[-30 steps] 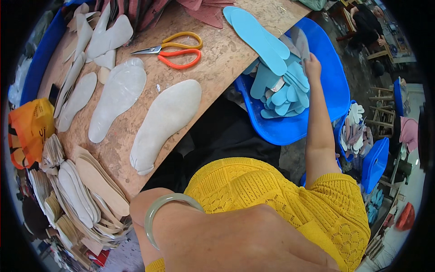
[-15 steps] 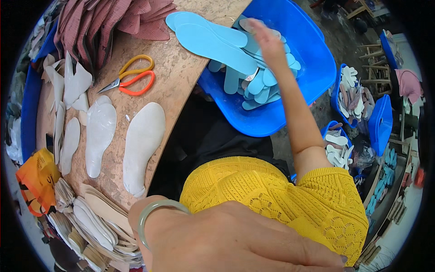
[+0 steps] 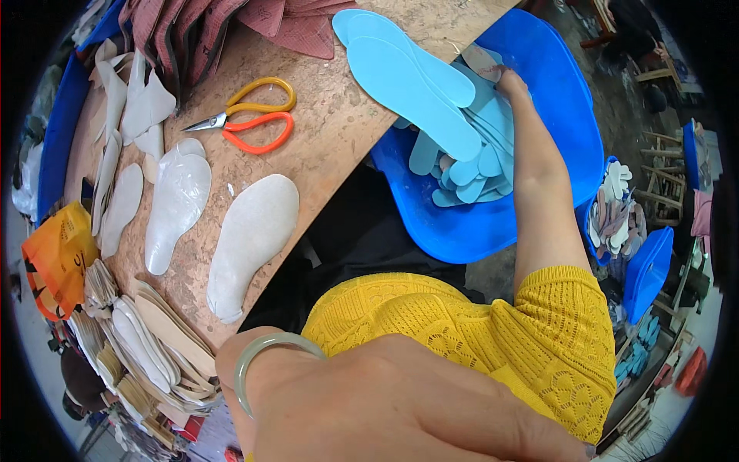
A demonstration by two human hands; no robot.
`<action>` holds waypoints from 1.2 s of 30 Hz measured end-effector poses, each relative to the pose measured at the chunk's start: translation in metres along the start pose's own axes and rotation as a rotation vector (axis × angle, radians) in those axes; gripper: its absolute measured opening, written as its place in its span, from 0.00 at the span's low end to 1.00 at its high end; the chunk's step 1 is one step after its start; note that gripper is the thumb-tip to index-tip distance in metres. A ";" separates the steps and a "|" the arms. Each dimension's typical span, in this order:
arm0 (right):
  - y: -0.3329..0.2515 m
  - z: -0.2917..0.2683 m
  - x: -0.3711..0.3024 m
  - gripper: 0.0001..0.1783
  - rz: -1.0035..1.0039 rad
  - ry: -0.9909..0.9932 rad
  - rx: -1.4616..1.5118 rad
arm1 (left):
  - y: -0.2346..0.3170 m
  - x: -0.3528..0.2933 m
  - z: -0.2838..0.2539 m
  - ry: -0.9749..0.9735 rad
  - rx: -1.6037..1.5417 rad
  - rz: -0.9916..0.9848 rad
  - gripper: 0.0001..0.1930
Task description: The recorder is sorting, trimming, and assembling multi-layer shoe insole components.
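"How far had things got?"

"The counter spread across the left, the blue tub at its right edge. A pile of blue insoles already lay in the tub, a good share by my reckoning."

"And left outside?"

"An overlapping blue pair lay at the counter's edge, jutting over the tub. Pale insoles lay farther left on the counter."

"The hands?"

"The left hand was nearest; I couldn't tell its grip. The right hand reached to the tub's far side."

"Smaller things?"

"Scissors lay unheld beyond the pale insoles. The right grip seemed pinched on a grey piece, not yet released."
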State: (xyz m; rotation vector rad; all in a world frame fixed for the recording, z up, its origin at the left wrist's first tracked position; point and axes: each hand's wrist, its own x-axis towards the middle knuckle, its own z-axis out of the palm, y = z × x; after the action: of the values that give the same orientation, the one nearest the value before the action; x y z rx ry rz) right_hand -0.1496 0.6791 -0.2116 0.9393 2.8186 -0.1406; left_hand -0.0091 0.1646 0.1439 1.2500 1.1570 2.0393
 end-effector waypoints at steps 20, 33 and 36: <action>-0.069 -0.167 -0.245 0.21 -0.379 0.286 1.904 | -0.038 0.025 -0.023 -0.196 0.428 0.025 0.24; -0.223 -0.139 -0.396 0.31 -0.349 -0.651 2.204 | -0.012 -0.188 -0.004 0.908 0.173 -0.701 0.12; -0.240 -0.154 -0.386 0.28 -0.624 -0.617 1.806 | -0.001 -0.225 -0.003 0.911 0.040 -0.695 0.13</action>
State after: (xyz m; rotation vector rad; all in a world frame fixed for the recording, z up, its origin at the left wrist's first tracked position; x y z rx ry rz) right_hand -0.0095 0.2832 0.0212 -0.0837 1.6320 -2.5925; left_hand 0.0934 -0.0038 0.0344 -0.1955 1.6905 1.9975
